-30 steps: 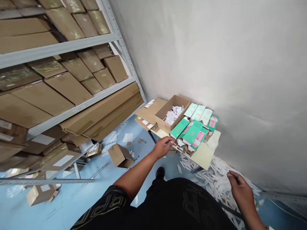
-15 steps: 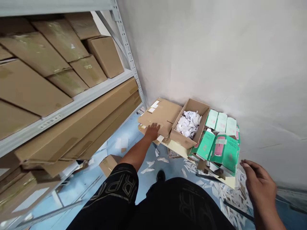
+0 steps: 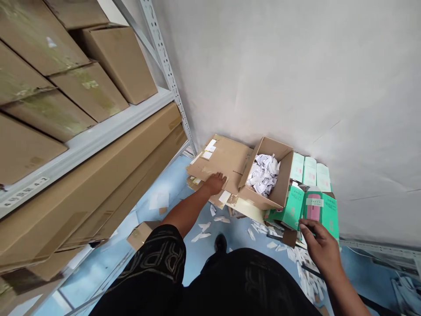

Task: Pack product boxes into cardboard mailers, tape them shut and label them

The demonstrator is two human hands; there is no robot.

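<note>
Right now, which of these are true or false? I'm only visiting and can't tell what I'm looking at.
1. The left hand lies on flattened cardboard. True.
2. The open carton is packed with green boxes. False: it holds crumpled white paper.
3. The right hand is at the green boxes beside that carton. True.
4. The floor is red and swept. False: it is blue, with white paper strips scattered on it.
5. The shelf on the left holds nothing. False: brown cartons sit on it.
</note>
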